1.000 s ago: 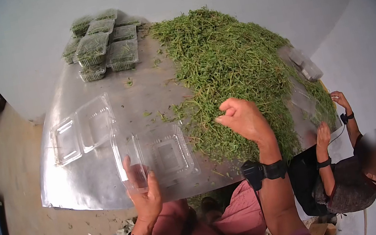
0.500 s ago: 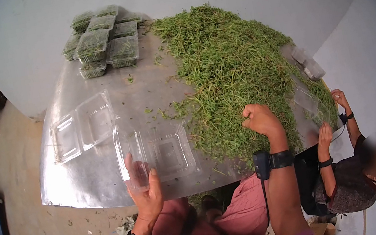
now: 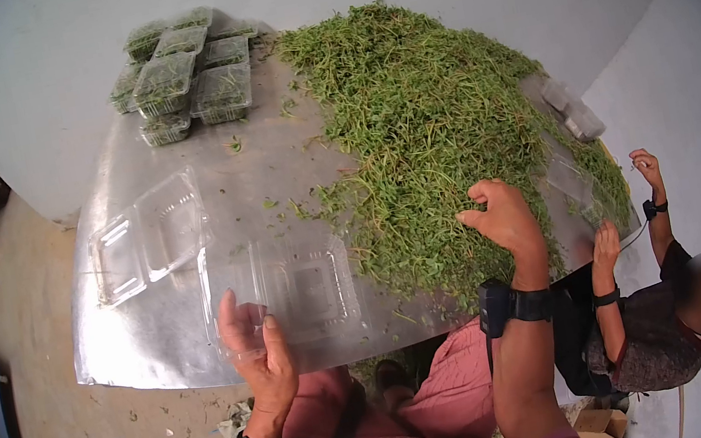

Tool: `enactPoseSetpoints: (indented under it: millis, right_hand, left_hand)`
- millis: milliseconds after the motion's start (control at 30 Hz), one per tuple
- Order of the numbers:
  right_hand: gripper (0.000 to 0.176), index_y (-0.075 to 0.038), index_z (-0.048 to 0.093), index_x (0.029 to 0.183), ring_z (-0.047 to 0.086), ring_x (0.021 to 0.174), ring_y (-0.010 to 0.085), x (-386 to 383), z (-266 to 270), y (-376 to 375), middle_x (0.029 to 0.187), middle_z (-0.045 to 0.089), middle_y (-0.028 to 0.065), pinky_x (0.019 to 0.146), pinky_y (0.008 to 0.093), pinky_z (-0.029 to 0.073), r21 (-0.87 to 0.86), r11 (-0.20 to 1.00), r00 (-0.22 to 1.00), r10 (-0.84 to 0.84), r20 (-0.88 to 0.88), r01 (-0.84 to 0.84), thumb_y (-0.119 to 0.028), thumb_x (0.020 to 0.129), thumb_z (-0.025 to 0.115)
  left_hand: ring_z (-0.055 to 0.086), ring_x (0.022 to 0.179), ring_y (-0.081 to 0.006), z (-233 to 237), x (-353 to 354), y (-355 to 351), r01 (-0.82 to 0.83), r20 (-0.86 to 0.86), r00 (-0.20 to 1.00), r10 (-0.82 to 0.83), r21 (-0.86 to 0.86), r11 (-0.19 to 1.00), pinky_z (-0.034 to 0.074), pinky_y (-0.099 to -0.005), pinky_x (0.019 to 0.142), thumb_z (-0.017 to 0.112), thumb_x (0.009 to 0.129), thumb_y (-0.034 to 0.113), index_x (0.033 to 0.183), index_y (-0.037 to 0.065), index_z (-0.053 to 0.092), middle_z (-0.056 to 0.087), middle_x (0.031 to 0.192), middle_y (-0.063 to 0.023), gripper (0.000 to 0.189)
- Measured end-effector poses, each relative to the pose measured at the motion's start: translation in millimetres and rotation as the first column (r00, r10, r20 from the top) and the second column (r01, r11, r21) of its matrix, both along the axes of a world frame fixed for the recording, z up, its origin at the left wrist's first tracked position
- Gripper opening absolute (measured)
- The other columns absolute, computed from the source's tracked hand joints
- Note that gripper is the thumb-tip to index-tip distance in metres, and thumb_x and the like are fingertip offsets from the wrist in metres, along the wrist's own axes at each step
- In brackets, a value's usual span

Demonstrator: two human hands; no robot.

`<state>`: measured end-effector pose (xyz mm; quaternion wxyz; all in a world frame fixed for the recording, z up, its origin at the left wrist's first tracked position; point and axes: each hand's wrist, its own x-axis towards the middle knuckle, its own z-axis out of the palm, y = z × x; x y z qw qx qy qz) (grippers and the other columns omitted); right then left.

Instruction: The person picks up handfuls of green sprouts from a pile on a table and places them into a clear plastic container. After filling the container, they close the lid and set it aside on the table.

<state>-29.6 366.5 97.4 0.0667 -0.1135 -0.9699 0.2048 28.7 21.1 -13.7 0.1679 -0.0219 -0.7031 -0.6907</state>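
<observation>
My left hand point(image 3: 257, 339) is at the lid side of an open clear plastic box point(image 3: 311, 287) near the table's front edge, fingers behind the clear plastic and thumb in front. Over the large heap of green stems and leaves point(image 3: 425, 112) is my right hand point(image 3: 505, 215), its fingers curled with a gap between thumb and forefinger. Nothing shows between them. A second open clear box point(image 3: 149, 236) lies empty to the left.
Filled clear boxes point(image 3: 166, 84) are stacked at the back left of the metal table point(image 3: 119, 340). At the right, a co-worker point(image 3: 658, 343) has both hands near the heap's edge, by more clear boxes point(image 3: 574, 112). Cardboard boxes stand on the floor.
My right hand has moved slightly right and its fingers have opened a little. My left hand has shifted slightly left with the lid side. One of the co-worker's hands has lifted away from the heap.
</observation>
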Motion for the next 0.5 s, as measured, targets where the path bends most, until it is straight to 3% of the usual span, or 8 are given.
enactPoseSetpoints:
  millis: [33,167,233,367,467,500]
  right_hand:
    - [0.048,0.004,0.065,0.11,0.065,0.087,0.0291,-1,0,1,0.101,0.067,0.0184,0.075,0.0392,0.051,0.073,0.997,1.0,0.011,0.004,-0.011,-0.021,0.071,0.081]
    - [0.062,0.004,0.061,0.118,0.06,0.105,0.0381,-1,3,-11,0.113,0.063,0.0218,0.086,0.0454,0.048,0.089,0.996,0.995,0.0,0.102,-0.009,-0.023,0.067,0.084]
    - [0.062,0.003,0.061,0.118,0.059,0.109,0.039,-3,-14,-11,0.114,0.062,0.0217,0.088,0.0466,0.047,0.118,0.993,0.996,0.016,0.089,-0.027,-0.021,0.066,0.084]
    - [0.049,0.003,0.062,0.108,0.063,0.088,0.0356,-13,-31,4,0.093,0.065,0.0199,0.076,0.0463,0.048,0.159,0.987,0.987,0.001,0.164,-0.027,-0.017,0.068,0.082]
    - [0.04,0.004,0.062,0.101,0.065,0.074,0.0313,-14,-21,3,0.077,0.064,0.0189,0.068,0.0452,0.048,0.024,0.999,0.993,-0.044,0.113,0.042,-0.016,0.071,0.078]
    - [0.036,0.004,0.063,0.099,0.065,0.072,0.0311,-10,-4,-6,0.075,0.064,0.02,0.066,0.0445,0.049,-0.043,0.998,0.996,-0.05,0.075,0.054,-0.016,0.072,0.077]
  left_hand:
    - [0.049,0.104,-0.0164,-2,-1,0,-0.007,-0.005,1.0,0.007,-0.007,1.0,0.043,-0.0297,0.093,0.053,0.096,0.006,0.148,0.002,0.026,0.047,0.118,-0.0095,0.058]
    - [0.05,0.107,-0.0176,-2,0,-1,0.011,0.004,1.0,-0.011,0.009,1.0,0.042,-0.031,0.096,0.053,0.096,0.006,0.147,0.0,0.027,0.044,0.126,-0.0107,0.058]
    - [0.048,0.099,-0.014,-3,-2,1,-0.033,-0.032,0.999,0.033,-0.025,0.999,0.041,-0.0264,0.088,0.052,0.096,0.005,0.146,0.0,0.029,0.047,0.114,-0.0076,0.055]
    - [0.047,0.095,-0.0119,0,-2,4,-0.062,-0.041,0.997,0.061,-0.024,0.998,0.041,-0.0236,0.083,0.05,0.096,0.003,0.145,0.0,0.029,0.048,0.109,-0.0058,0.054]
    - [0.05,0.111,-0.0196,-3,-1,0,-0.039,0.014,0.999,0.039,0.009,0.999,0.042,-0.033,0.099,0.055,0.095,0.004,0.146,-0.001,0.029,0.042,0.132,-0.0127,0.058]
    - [0.05,0.11,-0.0197,-2,-1,-1,-0.031,0.031,0.999,0.03,0.025,0.999,0.042,-0.033,0.099,0.055,0.095,0.004,0.146,-0.001,0.029,0.043,0.13,-0.0131,0.058]
